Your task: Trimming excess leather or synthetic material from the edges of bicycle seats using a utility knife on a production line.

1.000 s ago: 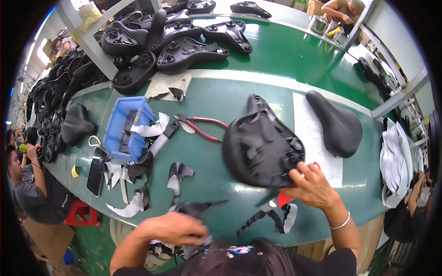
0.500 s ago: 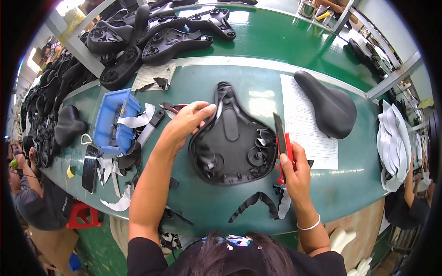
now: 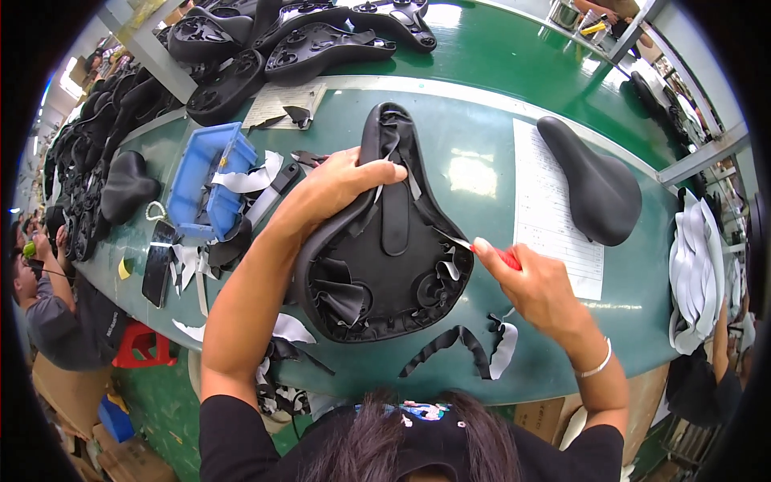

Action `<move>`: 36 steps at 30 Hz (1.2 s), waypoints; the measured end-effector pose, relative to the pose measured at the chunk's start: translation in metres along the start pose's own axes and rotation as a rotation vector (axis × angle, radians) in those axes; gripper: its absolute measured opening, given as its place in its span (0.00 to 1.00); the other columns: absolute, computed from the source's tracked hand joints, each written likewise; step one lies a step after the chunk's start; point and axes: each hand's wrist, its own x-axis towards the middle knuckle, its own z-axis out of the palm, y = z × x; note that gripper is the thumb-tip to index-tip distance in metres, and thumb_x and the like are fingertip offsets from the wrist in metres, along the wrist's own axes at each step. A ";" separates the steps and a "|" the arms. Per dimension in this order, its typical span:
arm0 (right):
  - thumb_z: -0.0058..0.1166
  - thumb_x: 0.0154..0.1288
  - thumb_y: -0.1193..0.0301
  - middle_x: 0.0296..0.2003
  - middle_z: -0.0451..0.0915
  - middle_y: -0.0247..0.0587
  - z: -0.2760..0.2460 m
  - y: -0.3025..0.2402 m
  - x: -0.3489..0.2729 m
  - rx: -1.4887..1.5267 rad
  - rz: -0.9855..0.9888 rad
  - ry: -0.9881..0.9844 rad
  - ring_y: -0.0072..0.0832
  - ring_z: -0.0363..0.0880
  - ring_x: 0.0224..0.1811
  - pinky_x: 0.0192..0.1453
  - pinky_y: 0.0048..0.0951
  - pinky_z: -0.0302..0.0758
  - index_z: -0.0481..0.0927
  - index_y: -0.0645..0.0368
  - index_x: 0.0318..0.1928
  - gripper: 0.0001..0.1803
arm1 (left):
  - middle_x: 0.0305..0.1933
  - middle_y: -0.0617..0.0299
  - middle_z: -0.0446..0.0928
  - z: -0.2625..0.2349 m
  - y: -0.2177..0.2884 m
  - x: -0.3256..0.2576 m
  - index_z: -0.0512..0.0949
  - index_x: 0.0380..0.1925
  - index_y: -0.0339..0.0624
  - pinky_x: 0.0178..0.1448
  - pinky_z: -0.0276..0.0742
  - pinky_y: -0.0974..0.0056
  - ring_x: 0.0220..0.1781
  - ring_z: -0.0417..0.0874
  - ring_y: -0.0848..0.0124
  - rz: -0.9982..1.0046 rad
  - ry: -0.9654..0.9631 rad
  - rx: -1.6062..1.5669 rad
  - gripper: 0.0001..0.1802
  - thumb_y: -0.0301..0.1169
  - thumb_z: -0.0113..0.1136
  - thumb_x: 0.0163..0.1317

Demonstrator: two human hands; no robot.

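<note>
An upside-down black bicycle saddle is before me, its hollow underside up and its narrow nose pointing away. My left hand grips its left side near the nose, with the thumb pressed over the rim onto the inside. In my right hand is a red-handled utility knife, fingers wrapped round the handle. Its blade reaches the saddle's right inner edge, where cover material is folded in. Loose flaps of black cover stick up inside the wide rear part.
Cut scraps lie near the table's front edge. To the left are a blue bin and a phone. A finished-looking saddle rests on a printed sheet at right. More saddles pile up at far left.
My left hand has closed on the saddle's nose end, and the saddle is tilted and nearer. The knife, upright beside the saddle before, has swung down to its right inner edge.
</note>
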 end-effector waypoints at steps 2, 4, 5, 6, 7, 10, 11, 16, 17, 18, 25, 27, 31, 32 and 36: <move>0.51 0.56 0.76 0.23 0.67 0.40 0.009 -0.022 -0.027 0.073 0.236 -0.115 0.36 0.70 0.19 0.21 0.36 0.69 0.59 0.43 0.69 0.38 | 0.30 0.60 0.78 -0.005 -0.008 -0.002 0.75 0.39 0.34 0.31 0.76 0.70 0.25 0.79 0.74 0.014 0.055 0.039 0.19 0.38 0.61 0.53; 0.51 0.60 0.75 0.24 0.69 0.46 0.023 -0.057 -0.041 0.142 0.393 -0.088 0.43 0.71 0.18 0.21 0.41 0.69 0.56 0.46 0.70 0.37 | 0.28 0.61 0.77 -0.005 -0.021 -0.007 0.74 0.39 0.34 0.29 0.74 0.70 0.24 0.78 0.75 0.010 0.101 0.066 0.19 0.37 0.59 0.52; 0.52 0.59 0.77 0.29 0.73 0.49 0.029 -0.074 -0.040 0.233 0.475 -0.076 0.47 0.73 0.22 0.25 0.43 0.71 0.55 0.49 0.70 0.38 | 0.27 0.62 0.76 -0.002 -0.025 -0.020 0.74 0.38 0.34 0.29 0.74 0.71 0.23 0.77 0.76 0.030 0.184 -0.043 0.18 0.37 0.60 0.53; 0.53 0.59 0.80 0.33 0.76 0.51 0.031 -0.092 -0.041 0.316 0.565 -0.068 0.51 0.76 0.25 0.29 0.45 0.73 0.55 0.53 0.70 0.38 | 0.26 0.63 0.75 0.001 -0.031 -0.033 0.74 0.38 0.34 0.28 0.73 0.71 0.22 0.76 0.76 0.050 0.255 -0.156 0.18 0.37 0.60 0.53; 0.52 0.59 0.80 0.38 0.77 0.55 0.033 -0.106 -0.046 0.369 0.602 -0.009 0.54 0.77 0.29 0.33 0.46 0.74 0.55 0.55 0.69 0.37 | 0.26 0.65 0.73 0.008 -0.035 -0.042 0.73 0.37 0.35 0.27 0.71 0.71 0.22 0.74 0.77 0.122 0.270 -0.257 0.17 0.38 0.60 0.55; 0.51 0.61 0.80 0.46 0.77 0.63 0.024 -0.131 -0.061 0.473 0.708 -0.014 0.59 0.79 0.39 0.44 0.45 0.77 0.57 0.58 0.67 0.34 | 0.33 0.65 0.72 0.011 -0.055 -0.064 0.73 0.41 0.34 0.37 0.72 0.70 0.32 0.74 0.77 0.151 0.392 -0.300 0.19 0.38 0.60 0.57; 0.51 0.61 0.80 0.45 0.78 0.62 0.020 -0.129 -0.063 0.584 0.721 0.007 0.56 0.80 0.39 0.43 0.43 0.77 0.57 0.58 0.67 0.33 | 0.33 0.65 0.72 0.011 -0.059 -0.071 0.73 0.41 0.34 0.37 0.72 0.70 0.32 0.74 0.77 0.157 0.394 -0.303 0.19 0.38 0.60 0.57; 0.55 0.61 0.77 0.49 0.78 0.56 0.016 -0.098 -0.018 0.754 0.696 0.517 0.37 0.80 0.51 0.52 0.35 0.77 0.64 0.62 0.62 0.28 | 0.38 0.64 0.72 0.025 -0.077 -0.098 0.72 0.45 0.34 0.45 0.70 0.69 0.39 0.72 0.76 0.311 0.487 -0.479 0.22 0.38 0.62 0.56; 0.55 0.61 0.77 0.46 0.79 0.54 0.017 -0.091 0.003 0.677 0.554 0.408 0.35 0.81 0.49 0.48 0.34 0.77 0.64 0.63 0.62 0.28 | 0.38 0.64 0.71 0.028 -0.074 -0.106 0.71 0.44 0.34 0.47 0.70 0.69 0.39 0.72 0.76 0.335 0.507 -0.482 0.21 0.38 0.62 0.57; 0.55 0.60 0.76 0.44 0.80 0.52 0.016 -0.080 0.019 0.580 0.418 0.306 0.33 0.82 0.46 0.45 0.32 0.78 0.64 0.63 0.61 0.28 | 0.38 0.64 0.71 0.028 -0.077 -0.107 0.71 0.44 0.34 0.47 0.70 0.69 0.39 0.72 0.76 0.344 0.496 -0.487 0.21 0.38 0.62 0.57; 0.55 0.55 0.78 0.32 0.76 0.36 0.022 -0.014 0.015 1.477 0.822 0.454 0.20 0.74 0.27 0.31 0.20 0.73 0.67 0.61 0.59 0.29 | 0.52 0.47 0.65 0.003 -0.151 -0.110 0.61 0.56 0.36 0.62 0.59 0.55 0.55 0.64 0.58 0.368 1.148 0.434 0.34 0.30 0.65 0.49; 0.58 0.54 0.78 0.32 0.75 0.34 0.024 -0.015 0.002 1.318 0.912 0.517 0.16 0.70 0.23 0.28 0.18 0.70 0.68 0.60 0.59 0.29 | 0.48 0.50 0.66 0.012 -0.126 -0.111 0.64 0.55 0.37 0.61 0.61 0.56 0.53 0.66 0.58 0.513 1.011 0.688 0.33 0.31 0.66 0.49; 0.60 0.54 0.76 0.36 0.76 0.38 0.000 -0.079 0.037 1.154 0.574 0.313 0.22 0.76 0.27 0.33 0.20 0.73 0.67 0.60 0.59 0.29 | 0.41 0.55 0.71 0.044 -0.068 -0.080 0.72 0.42 0.40 0.50 0.64 0.57 0.42 0.69 0.57 0.861 0.376 1.045 0.22 0.36 0.66 0.50; 0.60 0.55 0.76 0.37 0.77 0.39 -0.001 -0.084 0.039 1.036 0.483 0.247 0.26 0.78 0.28 0.36 0.21 0.75 0.67 0.61 0.59 0.30 | 0.40 0.55 0.73 0.049 -0.062 -0.070 0.74 0.36 0.40 0.46 0.63 0.59 0.39 0.69 0.58 0.860 0.272 1.139 0.16 0.37 0.65 0.52; 0.59 0.59 0.75 0.40 0.80 0.44 0.003 -0.049 -0.006 0.598 0.458 0.236 0.36 0.81 0.32 0.37 0.26 0.77 0.66 0.61 0.62 0.30 | 0.33 0.56 0.74 0.041 -0.070 -0.038 0.73 0.24 0.39 0.39 0.60 0.60 0.33 0.67 0.59 0.765 0.235 0.857 0.12 0.35 0.62 0.56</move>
